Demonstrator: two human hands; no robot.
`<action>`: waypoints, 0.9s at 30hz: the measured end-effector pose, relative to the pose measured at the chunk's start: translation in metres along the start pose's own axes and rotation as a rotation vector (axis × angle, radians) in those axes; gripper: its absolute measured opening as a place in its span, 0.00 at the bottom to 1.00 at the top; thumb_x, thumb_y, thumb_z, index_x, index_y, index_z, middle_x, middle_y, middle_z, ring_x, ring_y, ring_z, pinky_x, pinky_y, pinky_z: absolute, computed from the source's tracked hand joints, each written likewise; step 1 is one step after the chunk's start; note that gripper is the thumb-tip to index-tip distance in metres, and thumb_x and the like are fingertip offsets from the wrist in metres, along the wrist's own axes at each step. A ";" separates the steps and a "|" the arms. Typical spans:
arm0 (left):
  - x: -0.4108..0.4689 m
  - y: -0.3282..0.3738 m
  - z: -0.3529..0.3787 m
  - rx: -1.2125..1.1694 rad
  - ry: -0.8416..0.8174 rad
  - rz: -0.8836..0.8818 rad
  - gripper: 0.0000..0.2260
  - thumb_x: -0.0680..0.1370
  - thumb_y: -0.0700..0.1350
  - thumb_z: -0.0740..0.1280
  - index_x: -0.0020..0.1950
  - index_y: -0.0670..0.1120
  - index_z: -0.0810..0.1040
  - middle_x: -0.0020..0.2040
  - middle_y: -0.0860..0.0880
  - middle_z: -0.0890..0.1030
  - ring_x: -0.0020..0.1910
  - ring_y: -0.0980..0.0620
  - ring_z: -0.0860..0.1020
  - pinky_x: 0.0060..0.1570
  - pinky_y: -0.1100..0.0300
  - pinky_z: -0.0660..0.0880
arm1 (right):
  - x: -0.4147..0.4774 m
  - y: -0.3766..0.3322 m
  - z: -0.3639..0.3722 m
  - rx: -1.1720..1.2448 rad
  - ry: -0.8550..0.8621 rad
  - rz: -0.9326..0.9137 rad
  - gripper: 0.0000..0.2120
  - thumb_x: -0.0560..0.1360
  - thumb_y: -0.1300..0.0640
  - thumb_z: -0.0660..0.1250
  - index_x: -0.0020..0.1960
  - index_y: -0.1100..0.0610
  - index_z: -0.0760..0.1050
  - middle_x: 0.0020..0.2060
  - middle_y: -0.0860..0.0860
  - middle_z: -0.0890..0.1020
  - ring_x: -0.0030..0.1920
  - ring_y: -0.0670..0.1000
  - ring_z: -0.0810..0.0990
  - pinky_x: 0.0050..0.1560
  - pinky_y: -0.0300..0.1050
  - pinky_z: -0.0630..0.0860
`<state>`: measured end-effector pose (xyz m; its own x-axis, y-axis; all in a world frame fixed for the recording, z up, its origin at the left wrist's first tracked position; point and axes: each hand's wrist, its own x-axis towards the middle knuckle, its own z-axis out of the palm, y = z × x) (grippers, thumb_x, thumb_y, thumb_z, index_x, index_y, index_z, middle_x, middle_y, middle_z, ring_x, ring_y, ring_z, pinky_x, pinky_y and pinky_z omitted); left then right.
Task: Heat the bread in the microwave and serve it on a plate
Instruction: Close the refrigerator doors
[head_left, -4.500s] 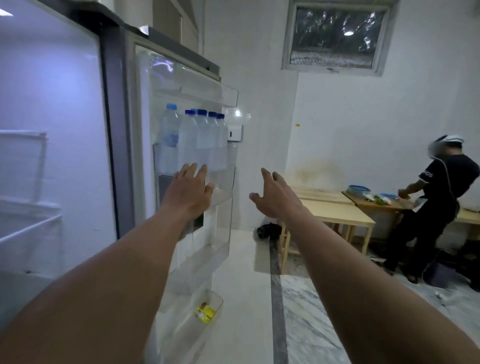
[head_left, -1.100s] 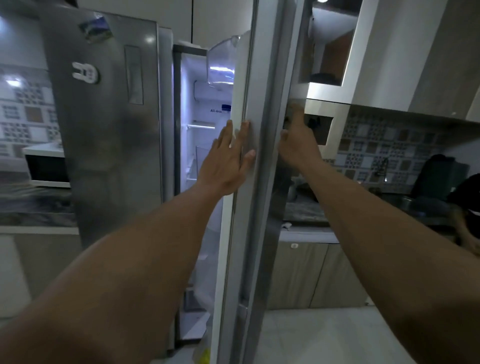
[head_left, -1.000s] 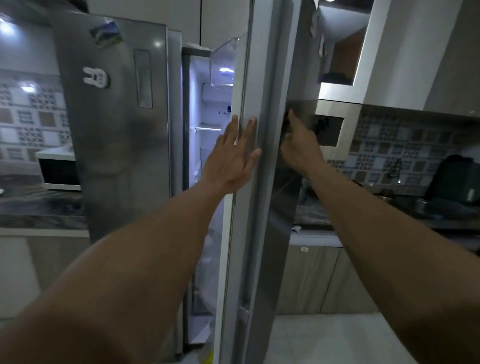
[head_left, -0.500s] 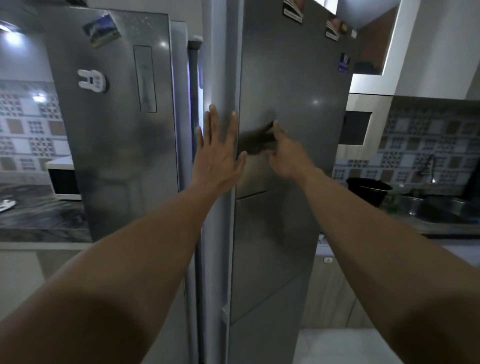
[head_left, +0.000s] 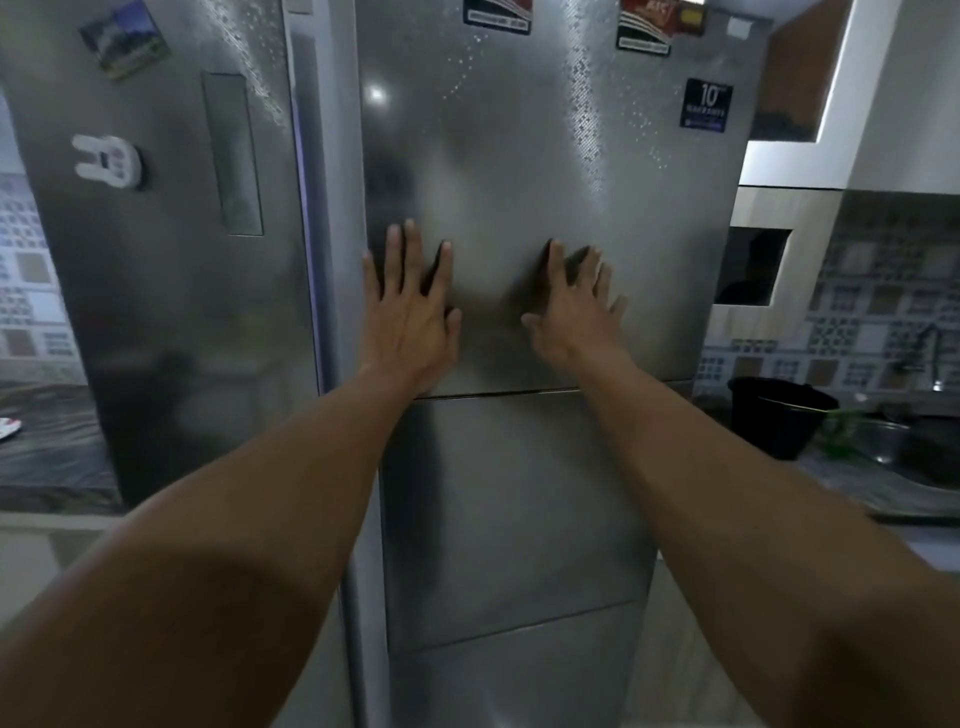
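Note:
A steel two-door fridge fills the view. Its right door (head_left: 519, 493) is closed flush with the left door (head_left: 171, 312). My left hand (head_left: 410, 312) lies flat on the right door near its left edge, fingers straight and spread. My right hand (head_left: 576, 306) presses flat on the same door a little to the right, fingers also straight. Neither hand holds anything. No bread, plate or microwave shows in this view.
A dark stone counter (head_left: 47, 457) runs to the left of the fridge. On the right, a black bucket (head_left: 779, 421) stands on a counter beside a steel sink (head_left: 914, 452) with a tap. Magnets and stickers (head_left: 705, 106) dot the doors.
The right fridge door has swung from wide open to fully closed. Both hands followed it and now lie flat on its front; the lit interior is hidden.

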<state>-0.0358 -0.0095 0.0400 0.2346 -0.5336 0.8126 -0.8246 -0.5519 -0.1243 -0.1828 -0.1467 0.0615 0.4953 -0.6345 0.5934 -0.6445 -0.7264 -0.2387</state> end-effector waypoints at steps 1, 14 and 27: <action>0.003 0.001 0.008 -0.011 -0.019 0.012 0.33 0.82 0.57 0.54 0.82 0.48 0.44 0.80 0.36 0.38 0.79 0.37 0.38 0.77 0.36 0.42 | 0.006 0.004 0.004 -0.005 -0.002 -0.001 0.45 0.79 0.45 0.65 0.79 0.45 0.34 0.78 0.62 0.38 0.78 0.64 0.40 0.73 0.70 0.46; 0.042 0.003 0.080 -0.144 -0.168 -0.031 0.33 0.84 0.58 0.52 0.81 0.50 0.37 0.79 0.38 0.33 0.79 0.37 0.35 0.77 0.37 0.42 | 0.044 0.022 0.046 -0.081 -0.018 -0.048 0.47 0.78 0.48 0.66 0.79 0.46 0.32 0.76 0.61 0.30 0.76 0.67 0.34 0.72 0.73 0.46; 0.041 -0.026 0.064 -0.088 -0.242 0.041 0.30 0.84 0.59 0.50 0.82 0.54 0.41 0.81 0.41 0.36 0.80 0.38 0.39 0.77 0.36 0.45 | 0.042 -0.010 0.034 -0.023 -0.078 -0.023 0.45 0.78 0.53 0.66 0.80 0.56 0.36 0.77 0.65 0.35 0.77 0.67 0.38 0.73 0.69 0.45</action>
<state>0.0285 -0.0585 0.0402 0.3074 -0.6983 0.6465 -0.8753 -0.4741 -0.0958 -0.1361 -0.1752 0.0628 0.5535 -0.6366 0.5370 -0.6452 -0.7355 -0.2069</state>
